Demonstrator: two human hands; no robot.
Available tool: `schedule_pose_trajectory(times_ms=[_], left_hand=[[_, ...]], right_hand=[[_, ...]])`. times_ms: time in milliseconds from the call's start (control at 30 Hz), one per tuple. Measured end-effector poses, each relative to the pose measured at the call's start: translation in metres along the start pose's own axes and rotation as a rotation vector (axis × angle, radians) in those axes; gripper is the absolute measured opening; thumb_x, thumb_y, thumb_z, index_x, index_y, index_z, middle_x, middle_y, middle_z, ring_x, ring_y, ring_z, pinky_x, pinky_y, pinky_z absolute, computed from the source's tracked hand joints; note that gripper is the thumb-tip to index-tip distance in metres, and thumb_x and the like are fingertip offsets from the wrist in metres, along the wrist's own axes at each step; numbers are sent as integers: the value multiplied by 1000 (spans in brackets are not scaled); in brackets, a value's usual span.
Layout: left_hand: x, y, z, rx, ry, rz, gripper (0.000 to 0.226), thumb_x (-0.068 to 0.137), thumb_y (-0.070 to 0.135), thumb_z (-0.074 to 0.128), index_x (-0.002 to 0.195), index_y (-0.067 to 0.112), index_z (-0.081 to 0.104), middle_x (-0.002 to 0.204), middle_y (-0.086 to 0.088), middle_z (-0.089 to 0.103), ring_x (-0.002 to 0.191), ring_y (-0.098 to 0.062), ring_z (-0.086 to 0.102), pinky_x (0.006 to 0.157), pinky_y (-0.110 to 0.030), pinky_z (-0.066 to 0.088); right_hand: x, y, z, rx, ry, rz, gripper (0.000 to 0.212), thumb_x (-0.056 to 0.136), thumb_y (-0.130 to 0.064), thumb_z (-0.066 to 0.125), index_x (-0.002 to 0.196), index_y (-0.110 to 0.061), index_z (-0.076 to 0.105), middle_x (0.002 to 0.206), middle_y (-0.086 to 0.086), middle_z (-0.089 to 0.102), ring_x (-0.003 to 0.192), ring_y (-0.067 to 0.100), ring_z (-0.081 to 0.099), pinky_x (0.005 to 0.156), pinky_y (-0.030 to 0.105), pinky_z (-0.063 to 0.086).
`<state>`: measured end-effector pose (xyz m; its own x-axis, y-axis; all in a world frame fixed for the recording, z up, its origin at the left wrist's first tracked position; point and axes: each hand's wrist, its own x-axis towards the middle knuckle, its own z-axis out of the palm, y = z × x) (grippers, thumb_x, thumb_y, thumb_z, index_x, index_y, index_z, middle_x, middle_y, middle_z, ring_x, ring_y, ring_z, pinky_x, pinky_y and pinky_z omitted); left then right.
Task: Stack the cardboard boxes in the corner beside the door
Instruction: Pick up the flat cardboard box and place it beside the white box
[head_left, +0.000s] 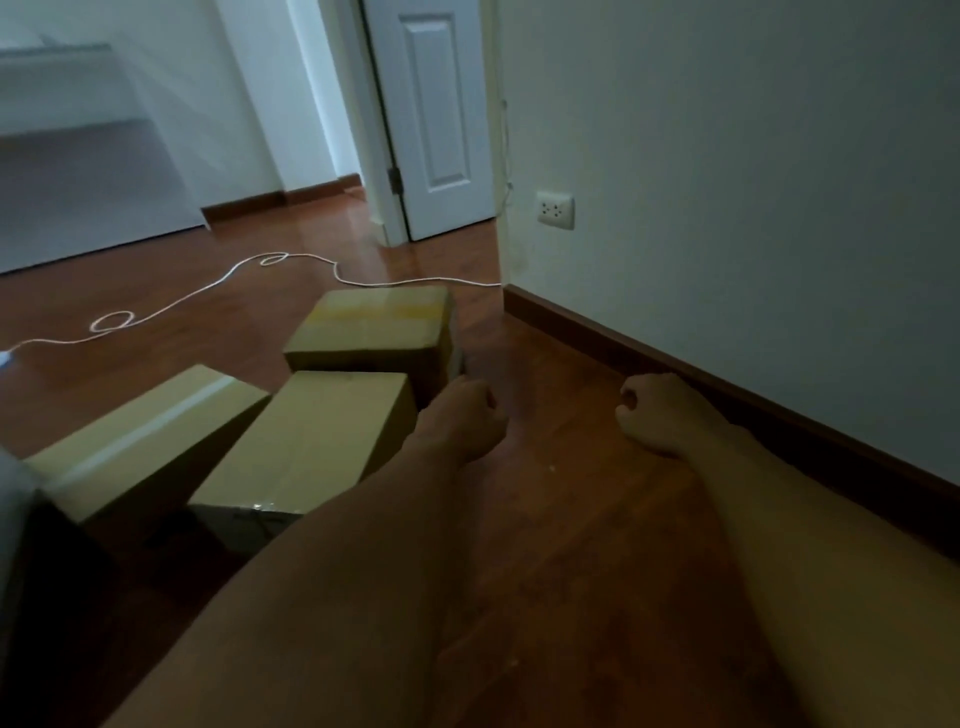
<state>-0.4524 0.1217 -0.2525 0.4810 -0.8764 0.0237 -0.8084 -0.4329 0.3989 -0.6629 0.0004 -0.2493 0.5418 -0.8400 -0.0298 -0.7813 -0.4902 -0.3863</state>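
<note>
Three cardboard boxes (332, 431) on floor (571, 519), unstacked; corner (501, 270) bare. Left hand (462, 421), right hand (660, 415) curled, holding nothing.

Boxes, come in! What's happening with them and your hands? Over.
Left hand and right hand curled, holding nothing. Three cardboard boxes on the floor, unstacked. White cable snakes across the floor toward the door.
</note>
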Motion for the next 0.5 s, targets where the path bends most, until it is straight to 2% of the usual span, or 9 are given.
schedule_pose_trajectory(times_ms=[67, 167, 233, 333, 500], left_hand=[[-4, -22, -11, 17, -41, -32, 29, 79, 37, 62, 93, 14, 74, 103, -7, 69, 94, -24, 66, 82, -42, 56], [-9, -58, -37, -30, 50, -127, 21, 81, 28, 64, 90, 12, 74, 99, -7, 69, 95, -26, 65, 83, -44, 56], [-10, -85, -51, -28, 88, -161, 27, 87, 25, 63, 107, 8, 71, 110, -7, 65, 109, -27, 61, 92, -43, 53], [-18, -130, -64, 21, 93, -261, 46, 91, 35, 63, 130, 11, 58, 141, -12, 48, 125, -29, 51, 100, -42, 46], [-24, -192, -65, 44, 166, -399, 61, 88, 54, 61, 134, 14, 53, 148, -13, 39, 130, -34, 46, 102, -53, 44]], right_hand=[[7, -28, 11, -14, -19, -34, 40, 95, -29, 53, 131, -12, 58, 130, 15, 60, 111, 31, 61, 92, 41, 52], [16, -71, 23, -6, -20, -113, 40, 94, -30, 55, 129, -11, 60, 129, 15, 61, 111, 31, 62, 93, 42, 53], [22, -94, 34, -1, -10, -158, 36, 92, -31, 56, 121, -12, 63, 124, 15, 64, 108, 31, 62, 92, 44, 54], [30, -120, 55, 16, -43, -203, 37, 91, -33, 56, 120, -12, 64, 125, 16, 63, 110, 32, 61, 92, 44, 53], [43, -154, 99, 72, -136, -241, 41, 93, -28, 56, 129, -10, 60, 134, 19, 60, 119, 35, 58, 97, 40, 50]])
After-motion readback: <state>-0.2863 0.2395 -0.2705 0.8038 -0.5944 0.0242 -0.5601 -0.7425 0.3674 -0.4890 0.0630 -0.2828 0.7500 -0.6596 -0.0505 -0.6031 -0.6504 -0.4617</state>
